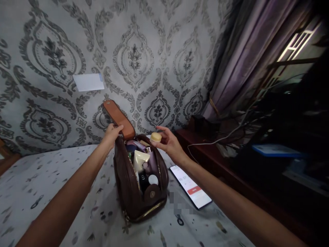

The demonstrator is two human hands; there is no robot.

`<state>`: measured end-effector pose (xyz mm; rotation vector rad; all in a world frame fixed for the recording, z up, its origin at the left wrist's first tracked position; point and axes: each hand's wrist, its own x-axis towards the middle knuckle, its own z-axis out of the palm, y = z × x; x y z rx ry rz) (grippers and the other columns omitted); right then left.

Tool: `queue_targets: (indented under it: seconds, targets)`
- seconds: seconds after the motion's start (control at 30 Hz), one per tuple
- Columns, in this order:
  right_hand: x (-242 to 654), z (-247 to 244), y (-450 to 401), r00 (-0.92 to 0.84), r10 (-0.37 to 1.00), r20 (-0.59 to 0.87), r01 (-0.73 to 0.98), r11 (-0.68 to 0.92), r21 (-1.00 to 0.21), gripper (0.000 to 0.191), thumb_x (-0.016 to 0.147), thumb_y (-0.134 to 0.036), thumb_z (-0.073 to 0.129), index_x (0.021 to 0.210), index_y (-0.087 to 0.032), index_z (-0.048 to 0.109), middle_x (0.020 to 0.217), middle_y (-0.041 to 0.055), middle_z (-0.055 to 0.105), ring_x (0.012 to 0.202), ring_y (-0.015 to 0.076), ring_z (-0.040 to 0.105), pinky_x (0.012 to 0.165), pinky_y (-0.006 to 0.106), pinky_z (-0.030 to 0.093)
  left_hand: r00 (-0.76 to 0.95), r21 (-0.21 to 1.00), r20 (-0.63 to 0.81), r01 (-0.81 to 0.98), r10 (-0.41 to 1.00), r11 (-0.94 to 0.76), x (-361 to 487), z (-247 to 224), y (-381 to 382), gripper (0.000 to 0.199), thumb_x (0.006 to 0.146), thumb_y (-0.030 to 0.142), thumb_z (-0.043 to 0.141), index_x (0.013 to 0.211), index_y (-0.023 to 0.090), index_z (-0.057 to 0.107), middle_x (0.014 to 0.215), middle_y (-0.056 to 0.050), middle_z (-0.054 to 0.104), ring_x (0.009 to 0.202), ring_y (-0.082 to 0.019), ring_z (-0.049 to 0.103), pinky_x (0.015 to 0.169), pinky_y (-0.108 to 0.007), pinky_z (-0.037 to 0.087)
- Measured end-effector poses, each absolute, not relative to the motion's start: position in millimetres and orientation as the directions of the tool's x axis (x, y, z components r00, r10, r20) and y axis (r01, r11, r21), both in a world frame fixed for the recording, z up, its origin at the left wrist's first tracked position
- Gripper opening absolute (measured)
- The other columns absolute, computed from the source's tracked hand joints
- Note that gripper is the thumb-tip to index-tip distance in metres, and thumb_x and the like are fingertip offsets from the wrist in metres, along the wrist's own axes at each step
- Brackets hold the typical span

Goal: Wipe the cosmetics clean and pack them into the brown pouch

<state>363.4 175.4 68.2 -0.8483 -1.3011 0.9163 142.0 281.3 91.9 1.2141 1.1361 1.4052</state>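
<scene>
A dark brown toiletry bag (125,188) stands unzipped on the bed, packed with cosmetics. Among them are a pale gold tube (141,160), a white round lid (153,179) and a black container (143,181). My left hand (112,133) pinches the base of the bag's raised tan flap (119,118), at the far left corner. Over the bag's far right edge, my right hand (169,142) grips a small round jar (155,137) with a yellowish lid between thumb and fingers. Items deeper in the bag are hidden.
A phone (191,188) with a lit screen lies right of the bag, partly behind my right forearm. The patterned bed sheet (97,219) meets a wallpapered wall (159,61). A white cable (218,140) runs over a dark red ledge (187,135) at the right.
</scene>
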Motion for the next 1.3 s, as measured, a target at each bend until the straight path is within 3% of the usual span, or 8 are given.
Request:
queue_targets:
  seconds: [0.17,0.27,0.37,0.47,0.63,0.93,1.13,1.3]
  targets:
    - [355.8,69.6,173.6,-0.078,0.874,0.480,0.025,0.483,-0.875,0.045,0.066,-0.031,0.083,0.102,-0.023,0.057,0.096,0.0010,0.068,0.093,0.0205,0.064,0.090,0.035,0.048,-0.098,0.914,0.354,0.246,0.930,-0.322,132.2,94.9,257.9,0.045,0.073,0.027,0.066,0.112,0.018,0.047,0.096,-0.004,0.060,0.094,-0.021,0.060,0.088,-0.036,0.046]
    - [349.6,70.1,175.0,-0.096,0.836,0.540,0.120,0.549,-0.827,0.037,0.069,-0.030,0.078,0.100,-0.021,0.060,0.099,0.0019,0.068,0.096,0.0218,0.063,0.091,0.035,0.047,0.056,0.606,0.661,0.547,0.748,-0.577,129.7,102.9,232.1,0.035,0.078,0.029,0.062,0.111,0.018,0.052,0.111,-0.010,0.056,0.111,-0.026,0.053,0.099,-0.042,0.041]
    - [341.0,71.0,174.8,-0.073,0.796,0.601,0.230,0.600,-0.766,0.041,0.070,-0.030,0.076,0.107,-0.021,0.062,0.104,0.0026,0.066,0.100,0.0229,0.062,0.093,0.035,0.045,0.371,0.429,0.655,0.535,0.659,-0.728,137.1,114.7,202.6,0.023,0.088,0.037,0.054,0.103,0.021,0.058,0.107,-0.007,0.061,0.107,-0.025,0.055,0.095,-0.037,0.042]
    - [332.4,73.1,171.7,-0.084,0.765,0.639,0.282,0.633,-0.721,0.057,0.072,-0.026,0.072,0.125,-0.021,0.054,0.101,0.0022,0.065,0.094,0.0216,0.062,0.087,0.033,0.047,0.553,0.465,0.471,0.507,0.687,-0.726,149.2,122.9,182.8,0.028,0.088,0.043,0.056,0.107,0.022,0.058,0.096,-0.002,0.065,0.092,-0.021,0.060,0.080,-0.030,0.044]
    - [326.7,78.2,161.6,-0.100,0.744,0.660,0.300,0.655,-0.693,0.066,0.074,-0.022,0.068,0.135,-0.022,0.045,0.100,0.0020,0.067,0.091,0.0207,0.063,0.084,0.032,0.047,0.567,0.547,0.378,0.501,0.732,-0.671,154.6,123.0,182.6,0.031,0.086,0.042,0.058,0.107,0.021,0.061,0.089,-0.002,0.068,0.080,-0.019,0.062,0.070,-0.028,0.044]
    - [330.6,78.3,165.7,-0.048,0.785,0.617,0.017,0.619,-0.786,0.034,0.075,-0.034,0.077,0.104,-0.021,0.065,0.096,0.0033,0.070,0.089,0.0205,0.066,0.086,0.035,0.053,0.641,0.864,0.266,0.172,0.720,-0.473,145.2,138.2,201.9,0.040,0.075,0.038,0.070,0.111,0.020,0.065,0.099,-0.007,0.072,0.092,-0.024,0.067,0.080,-0.032,0.050]
    - [338.5,81.1,160.0,0.027,0.866,0.498,-0.232,0.491,-0.840,0.038,0.076,-0.045,0.078,0.101,-0.020,0.066,0.102,0.0071,0.071,0.096,0.0222,0.068,0.093,0.040,0.052,0.631,0.827,0.271,0.233,0.727,-0.511,145.9,140.3,214.9,0.042,0.077,0.042,0.068,0.111,0.019,0.064,0.100,-0.007,0.072,0.094,-0.024,0.066,0.083,-0.033,0.050]
    - [341.4,76.4,154.1,0.139,0.879,0.455,-0.273,0.476,-0.836,0.034,0.075,-0.043,0.078,0.098,-0.020,0.067,0.097,0.0057,0.072,0.091,0.0220,0.069,0.091,0.039,0.053,0.619,0.599,0.307,0.464,0.723,-0.652,143.5,138.8,228.0,0.037,0.085,0.050,0.056,0.100,0.018,0.067,0.093,-0.006,0.072,0.085,-0.023,0.064,0.077,-0.031,0.047]
